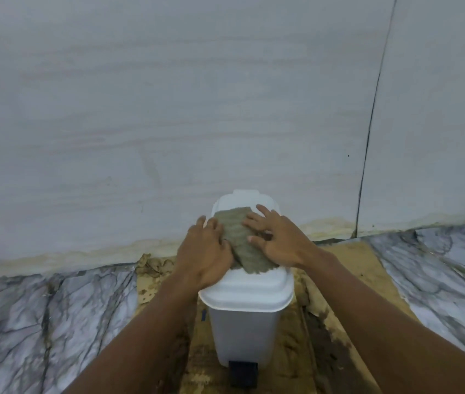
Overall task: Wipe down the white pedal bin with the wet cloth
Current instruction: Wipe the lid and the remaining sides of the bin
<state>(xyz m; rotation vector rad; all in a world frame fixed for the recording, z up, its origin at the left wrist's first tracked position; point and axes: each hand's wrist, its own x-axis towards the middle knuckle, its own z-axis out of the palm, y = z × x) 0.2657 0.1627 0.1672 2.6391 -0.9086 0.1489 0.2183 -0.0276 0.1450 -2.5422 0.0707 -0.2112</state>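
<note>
The white pedal bin stands upright in the lower middle, its lid closed and its dark pedal at the bottom front. A grey-green wet cloth lies spread flat across the lid. My left hand grips the lid's left edge with its fingertips on the cloth's left side. My right hand lies flat on the right part of the cloth, fingers spread and pressing down. Part of the cloth is hidden under both hands.
The bin sits on a stained sheet of brown cardboard laid over a marble-patterned floor. A pale tiled wall rises right behind the bin, with a dark vertical joint to the right.
</note>
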